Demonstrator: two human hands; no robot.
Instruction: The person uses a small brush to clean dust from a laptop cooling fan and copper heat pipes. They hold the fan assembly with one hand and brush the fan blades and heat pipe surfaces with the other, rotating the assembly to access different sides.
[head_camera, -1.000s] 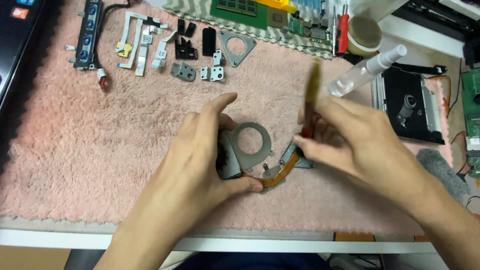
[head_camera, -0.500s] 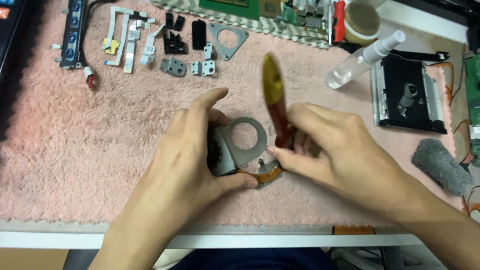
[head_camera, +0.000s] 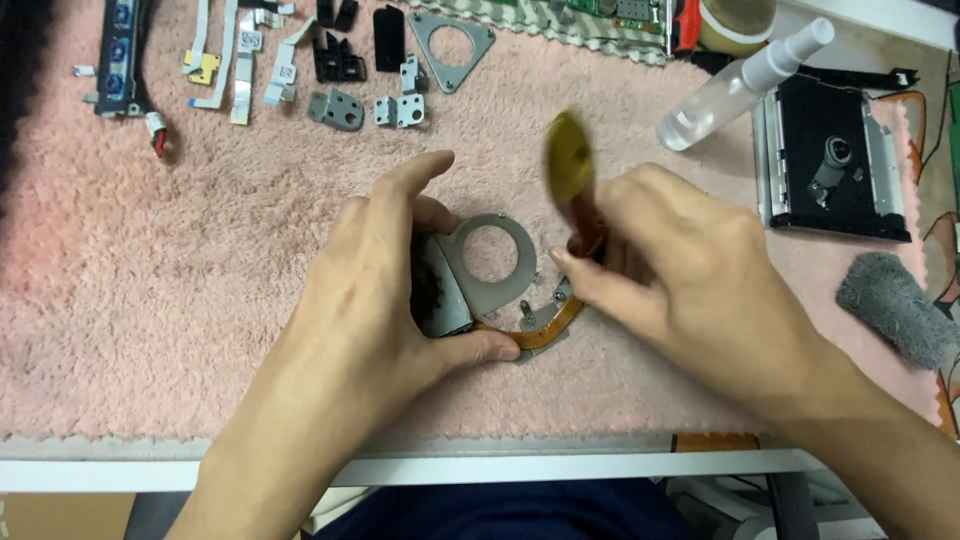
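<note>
My left hand (head_camera: 385, 290) grips a small grey cooling fan with a round opening and a copper heat pipe (head_camera: 480, 275), which lies on the pink fuzzy mat (head_camera: 200, 300). Its thumb presses the fan's near edge and its fingers curl over the far edge. My right hand (head_camera: 680, 270) is closed on a brush with a yellow-and-red handle (head_camera: 572, 175), blurred by motion, with its lower end at the fan's right side by the copper pipe. The brush's tip is hidden behind my fingers.
At the back of the mat lie metal brackets (head_camera: 370, 105), a triangular grey plate (head_camera: 452, 45), flat ribbon cables (head_camera: 240, 60) and a narrow board (head_camera: 118, 45). To the right are a clear spray bottle (head_camera: 735, 85), a black drive tray (head_camera: 830, 160) and a grey fluffy pad (head_camera: 895, 305).
The brush has swung in my right hand, its handle tilting from upright toward the left. The view has shifted a little; my left hand keeps its hold on the fan.
</note>
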